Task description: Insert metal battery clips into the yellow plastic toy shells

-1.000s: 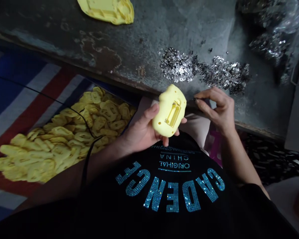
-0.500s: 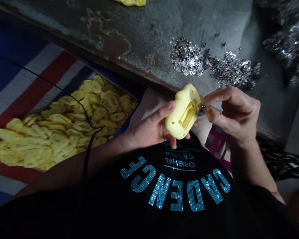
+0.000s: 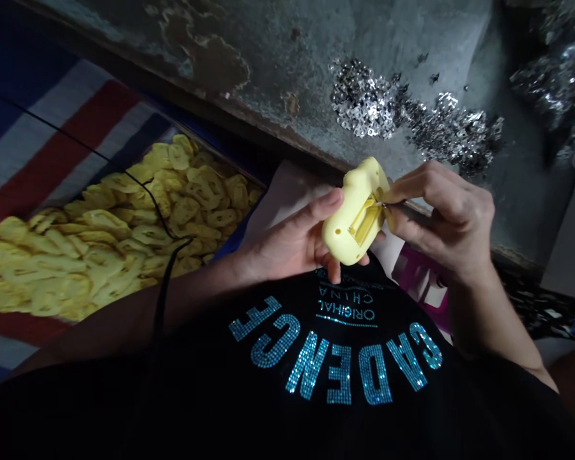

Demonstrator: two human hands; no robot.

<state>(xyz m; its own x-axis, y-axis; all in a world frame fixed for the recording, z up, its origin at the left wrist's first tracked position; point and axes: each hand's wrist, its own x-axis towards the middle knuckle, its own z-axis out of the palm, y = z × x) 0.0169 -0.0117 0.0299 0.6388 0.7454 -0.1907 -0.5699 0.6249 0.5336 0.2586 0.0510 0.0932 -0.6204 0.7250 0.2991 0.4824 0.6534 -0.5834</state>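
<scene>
Far left, a heap of pale yellow moulded plastic shells (image 3: 110, 223) lies piled on a red, white and blue striped cloth (image 3: 43, 134), with a thin black cord (image 3: 160, 281) trailing over it. Centre now: the left hand (image 3: 287, 246) is wrapped round a rounded yellow plastic casing (image 3: 357, 214), held in front of the chest just below the worn grey table edge (image 3: 268, 128), its open slot turned up and to the right. A second ago that slot faced the camera and the right hand (image 3: 441, 217) hung clear; now it has closed in, thumb and forefinger pinching a tiny metal piece (image 3: 386, 204) right at the slot's mouth. Further right, a scatter of shiny little metal clips (image 3: 412, 115) sits on the tabletop.
</scene>
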